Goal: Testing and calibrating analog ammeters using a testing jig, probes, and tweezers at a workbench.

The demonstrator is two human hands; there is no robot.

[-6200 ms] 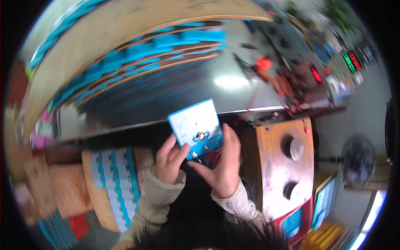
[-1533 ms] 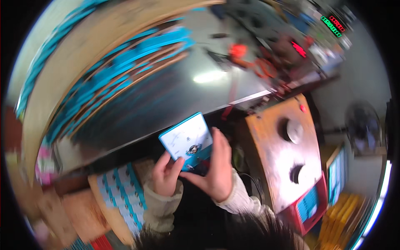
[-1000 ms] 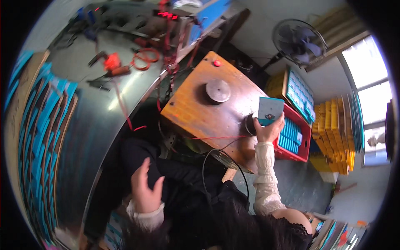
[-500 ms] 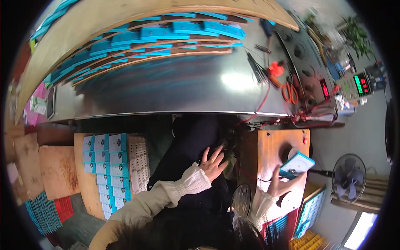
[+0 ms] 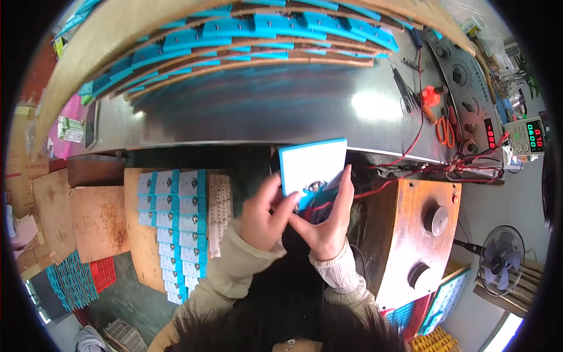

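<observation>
A flat white-faced panel [image 5: 314,161] with a blue edge and a small metal mechanism near its lower end is held up in front of me, tilted, with both hands. My left hand [image 5: 265,216] grips its lower left side, thumb near the mechanism. Along the lower right edge, the fingers and thumb of my right hand [image 5: 329,226] close round the panel. A red wire [image 5: 375,190] runs from the right towards it; where the wire ends is hidden by the hands.
Rows of similar panels [image 5: 187,220] lie on a wooden board at left. Ahead, a metal bench [image 5: 246,117] carries shelves of blue pieces [image 5: 234,28] and orange-handled scissors [image 5: 446,132]. At right stand a wooden box [image 5: 390,234] with round dark discs, a lit power supply [image 5: 528,136] and a fan [image 5: 502,258].
The panel has moved from above the wooden box at right to the middle in front of me. My left hand has come off my lap and taken hold of it too.
</observation>
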